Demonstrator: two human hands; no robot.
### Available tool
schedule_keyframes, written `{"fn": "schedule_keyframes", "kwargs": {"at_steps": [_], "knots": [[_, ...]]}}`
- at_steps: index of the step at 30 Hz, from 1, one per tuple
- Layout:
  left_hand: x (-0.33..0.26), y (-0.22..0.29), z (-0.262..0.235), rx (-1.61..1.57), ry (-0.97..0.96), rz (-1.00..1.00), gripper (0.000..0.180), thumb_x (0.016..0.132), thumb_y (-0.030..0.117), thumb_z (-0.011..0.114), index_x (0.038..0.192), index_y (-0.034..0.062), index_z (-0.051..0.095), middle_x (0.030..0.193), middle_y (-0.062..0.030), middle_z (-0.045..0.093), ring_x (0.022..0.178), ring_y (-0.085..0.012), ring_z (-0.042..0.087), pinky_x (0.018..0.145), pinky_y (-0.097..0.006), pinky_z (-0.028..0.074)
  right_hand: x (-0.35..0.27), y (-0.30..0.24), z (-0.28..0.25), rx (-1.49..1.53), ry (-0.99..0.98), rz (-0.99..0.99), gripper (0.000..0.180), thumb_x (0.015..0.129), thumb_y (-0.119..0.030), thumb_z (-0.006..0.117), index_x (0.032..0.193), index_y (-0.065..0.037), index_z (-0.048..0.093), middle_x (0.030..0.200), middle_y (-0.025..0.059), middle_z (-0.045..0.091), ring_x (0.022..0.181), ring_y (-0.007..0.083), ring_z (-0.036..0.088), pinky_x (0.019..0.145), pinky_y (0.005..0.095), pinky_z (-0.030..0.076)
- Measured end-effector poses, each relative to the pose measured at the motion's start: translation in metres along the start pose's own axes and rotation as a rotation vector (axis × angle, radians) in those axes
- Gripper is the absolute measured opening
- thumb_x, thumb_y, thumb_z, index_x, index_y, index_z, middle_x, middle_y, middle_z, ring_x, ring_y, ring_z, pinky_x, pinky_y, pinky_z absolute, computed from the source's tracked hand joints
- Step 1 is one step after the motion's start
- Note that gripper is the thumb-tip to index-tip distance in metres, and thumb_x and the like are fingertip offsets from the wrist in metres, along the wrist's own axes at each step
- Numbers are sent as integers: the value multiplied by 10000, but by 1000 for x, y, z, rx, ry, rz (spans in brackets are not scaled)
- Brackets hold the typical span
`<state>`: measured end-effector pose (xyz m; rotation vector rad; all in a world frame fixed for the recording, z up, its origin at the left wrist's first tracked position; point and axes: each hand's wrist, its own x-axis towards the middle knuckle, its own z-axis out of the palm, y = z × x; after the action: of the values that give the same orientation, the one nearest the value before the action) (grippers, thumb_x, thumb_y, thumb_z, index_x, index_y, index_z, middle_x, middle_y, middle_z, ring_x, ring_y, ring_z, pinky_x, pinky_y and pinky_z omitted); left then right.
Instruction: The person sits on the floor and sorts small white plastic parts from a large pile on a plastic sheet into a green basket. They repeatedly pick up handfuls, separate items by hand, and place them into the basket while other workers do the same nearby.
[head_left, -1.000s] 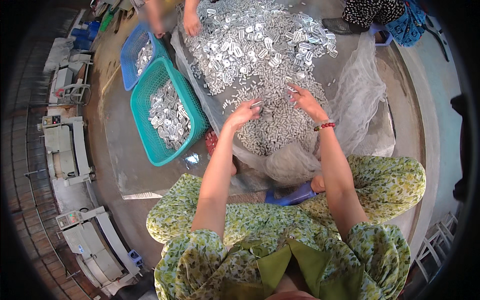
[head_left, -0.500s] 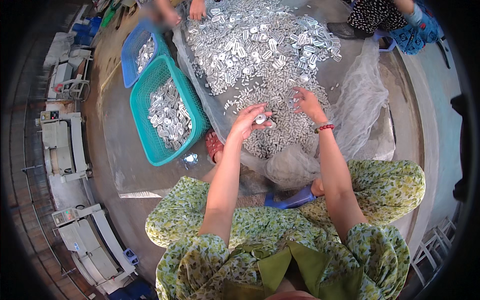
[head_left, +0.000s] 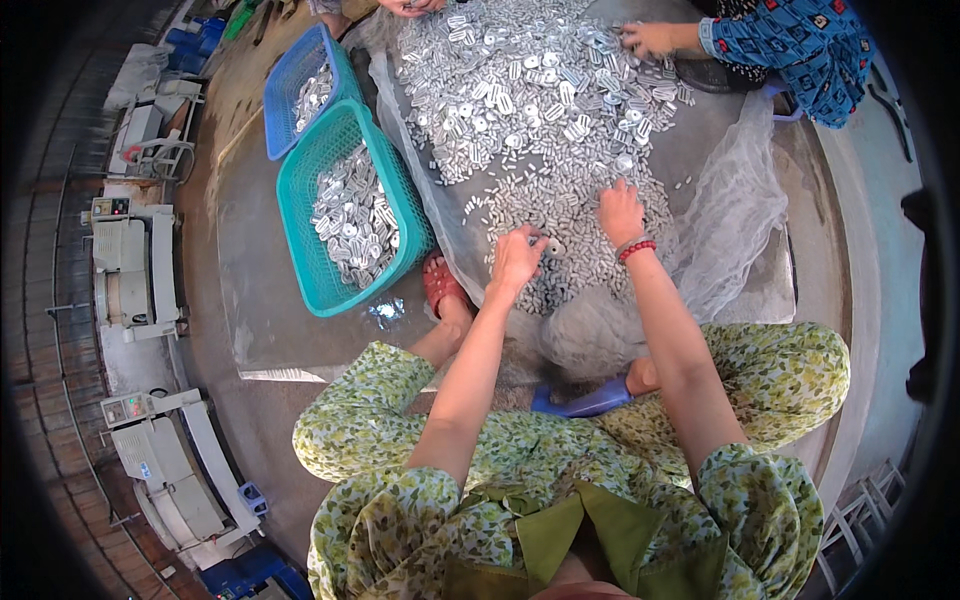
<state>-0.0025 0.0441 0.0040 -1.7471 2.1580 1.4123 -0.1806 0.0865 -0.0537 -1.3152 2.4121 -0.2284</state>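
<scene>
A wide pile of small silver metal pellets [head_left: 590,265] lies on a sheet before me. My left hand [head_left: 517,260] is at the near left part of it, fingers bent down and drawn together. A round metal disc [head_left: 555,246] is right beside its fingertips; whatever is between them is hidden. My right hand [head_left: 622,212], above a red bead bracelet [head_left: 637,249], reaches onto the pellets farther to the right. Its fingers are bent and slightly apart, with nothing visible in them. Slotted metal pieces and discs [head_left: 545,90] lie over the far part of the pile.
On the left stand a teal plastic basket [head_left: 288,215] and a blue basket [head_left: 275,110], both holding metal pieces. Translucent netting [head_left: 735,210] bunches along the right. A co-worker's hand [head_left: 650,40] touches the pile at far right; another person's hand [head_left: 410,5] shows at the top.
My left hand, with a round disc at its fingers before, has turned downward toward the pellets. The right hand has lowered onto the pile. At far right, the co-worker's hand has come in.
</scene>
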Motion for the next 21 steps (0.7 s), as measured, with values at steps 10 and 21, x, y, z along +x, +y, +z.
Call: {"fn": "schedule_keyframes", "kwargs": {"at_steps": [10, 21], "knots": [[22, -41, 11, 61, 149, 335, 304, 747, -33, 509, 1022, 55, 603, 942, -195, 571, 805, -301, 598, 717, -355, 478, 5, 48, -10, 1359, -155, 162, 199, 816, -193, 570, 870, -1, 566, 827, 70, 613, 618, 113, 529, 499, 241, 393], [22, -35, 32, 231, 169, 365, 277, 688, 140, 698, 873, 4, 543, 879, -190, 518, 805, -345, 553, 699, -408, 445, -12, 36, -56, 2183, -265, -59, 219, 781, -82, 521, 993, -32, 498, 945, 117, 547, 720, 181, 530, 445, 197, 328]]}}
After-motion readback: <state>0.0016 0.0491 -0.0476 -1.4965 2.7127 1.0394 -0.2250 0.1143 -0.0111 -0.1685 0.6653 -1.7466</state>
